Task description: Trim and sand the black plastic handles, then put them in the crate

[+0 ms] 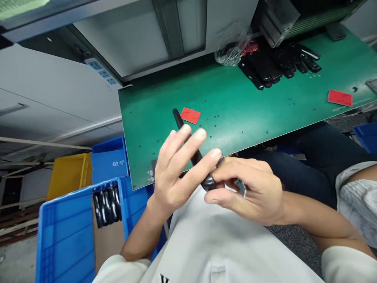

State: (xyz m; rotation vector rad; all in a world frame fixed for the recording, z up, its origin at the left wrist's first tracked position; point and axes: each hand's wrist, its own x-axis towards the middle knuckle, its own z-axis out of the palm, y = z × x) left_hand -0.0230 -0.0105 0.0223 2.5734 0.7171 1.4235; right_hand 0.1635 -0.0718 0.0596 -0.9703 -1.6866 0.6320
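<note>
My left hand point(176, 169) holds a long, slim black part point(193, 151) edge-on, fingers stretched along its side and thumb near its lower end. My right hand point(247, 190) is closed around the lower end of the same black part, and a small metal blade-like tool point(241, 186) shows between its fingers. Both hands hover over my lap at the near edge of the green mat point(241, 106). A red rectangular pad point(190, 115) lies on the mat just beyond the part's tip.
A pile of similar black parts point(273, 63) and a clear plastic bag point(232, 49) lie at the mat's far side. Another red pad point(339, 98) lies at right. Blue crates point(67, 232) at left hold several black parts point(106, 204); a yellow crate point(67, 175) stands behind.
</note>
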